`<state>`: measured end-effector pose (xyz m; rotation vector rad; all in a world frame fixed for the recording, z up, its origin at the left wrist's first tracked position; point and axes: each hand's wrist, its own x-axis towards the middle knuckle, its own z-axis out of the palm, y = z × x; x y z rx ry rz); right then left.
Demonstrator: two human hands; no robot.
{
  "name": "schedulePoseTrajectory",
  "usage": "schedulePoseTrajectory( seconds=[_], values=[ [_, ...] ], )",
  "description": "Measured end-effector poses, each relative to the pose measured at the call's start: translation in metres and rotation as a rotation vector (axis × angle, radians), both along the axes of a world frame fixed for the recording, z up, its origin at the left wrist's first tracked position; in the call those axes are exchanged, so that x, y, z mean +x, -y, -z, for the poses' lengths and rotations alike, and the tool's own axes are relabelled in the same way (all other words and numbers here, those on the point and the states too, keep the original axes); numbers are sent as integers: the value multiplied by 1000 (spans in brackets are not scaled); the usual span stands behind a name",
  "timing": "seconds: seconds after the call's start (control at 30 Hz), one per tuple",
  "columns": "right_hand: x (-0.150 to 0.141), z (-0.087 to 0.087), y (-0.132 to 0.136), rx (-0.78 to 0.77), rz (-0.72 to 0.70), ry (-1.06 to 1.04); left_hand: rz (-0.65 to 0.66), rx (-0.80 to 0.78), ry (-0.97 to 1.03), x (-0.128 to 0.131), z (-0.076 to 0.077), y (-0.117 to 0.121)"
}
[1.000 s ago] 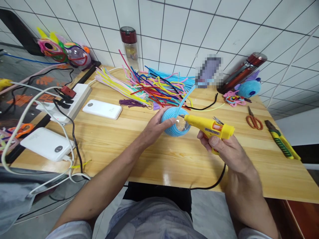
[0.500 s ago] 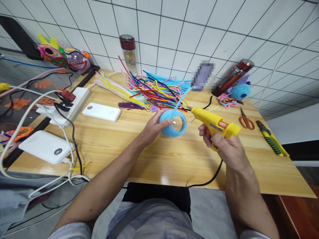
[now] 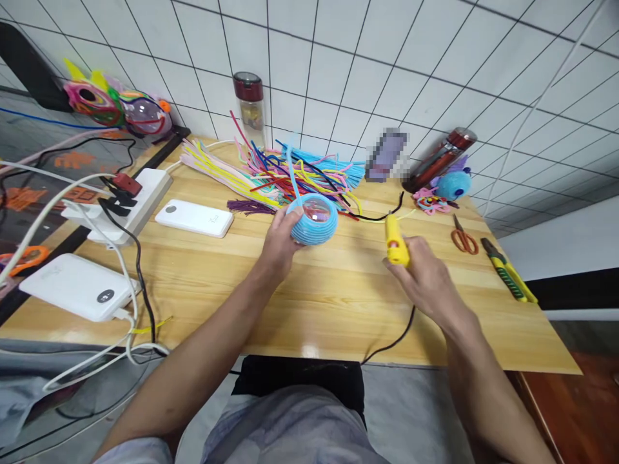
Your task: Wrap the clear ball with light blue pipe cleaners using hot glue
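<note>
My left hand (image 3: 281, 238) is closed on the side of a clear round ball wrapped in blue pipe cleaner (image 3: 316, 235), held above the table. The unwrapped top shows clear plastic, and a loose blue end (image 3: 293, 174) sticks up beside my thumb. Over to the right, my right hand (image 3: 418, 267) is wrapped round a yellow hot glue gun (image 3: 396, 241), seen mostly from its back end. The gun's nozzle is turned away from me, apart from the ball. Its black cord (image 3: 399, 335) hangs off the table's front edge.
Behind the ball lies a pile of coloured pipe cleaners (image 3: 309, 174). Two white power banks (image 3: 193, 218) and a power strip (image 3: 145, 200) with cables are at the left. Scissors (image 3: 464, 238), pliers (image 3: 505, 270), a red flask (image 3: 442, 158) and a glass bottle (image 3: 250, 113) stand or lie around.
The ball has moved left and tilted, its loose blue end now pointing up and leftward. The glue gun has swung away from the ball, its nozzle turning from leftward to away from me.
</note>
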<state>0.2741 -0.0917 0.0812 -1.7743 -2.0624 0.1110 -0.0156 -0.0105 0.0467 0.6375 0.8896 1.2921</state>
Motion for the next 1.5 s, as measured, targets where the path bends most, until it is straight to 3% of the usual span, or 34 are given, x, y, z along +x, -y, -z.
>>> schedulePoseTrajectory(
  seconds=[0.17, 0.27, 0.37, 0.47, 0.6, 0.67, 0.8, 1.07, 1.5],
  values=[
    [8, 45, -4, -290, 100, 307, 60, 95, -103, 3, -1, 7],
    [17, 56, -4, -256, 126, 308, 93, 191, -201, 6, -2, 12],
    [21, 43, -4, -68, 43, 206, 153, 260, -273, 7, -2, 15],
    [4, 14, -10, 101, -64, -96, 243, 321, -299, 8, 0, 19],
    [-46, -17, -33, 98, -173, -502, 338, 336, -354, 10, 4, 21],
    [-67, -22, -46, -17, -217, -711, 360, 334, -379, 11, 5, 21],
    [-83, -18, -55, -187, -187, -981, 379, 341, -383, 11, 6, 20],
    [-79, -1, -44, -126, -97, -1133, 372, 324, -339, 11, 7, 21],
    [-86, 15, -43, -49, -77, -1079, 359, 340, -357, 11, 13, 20]
  ],
)
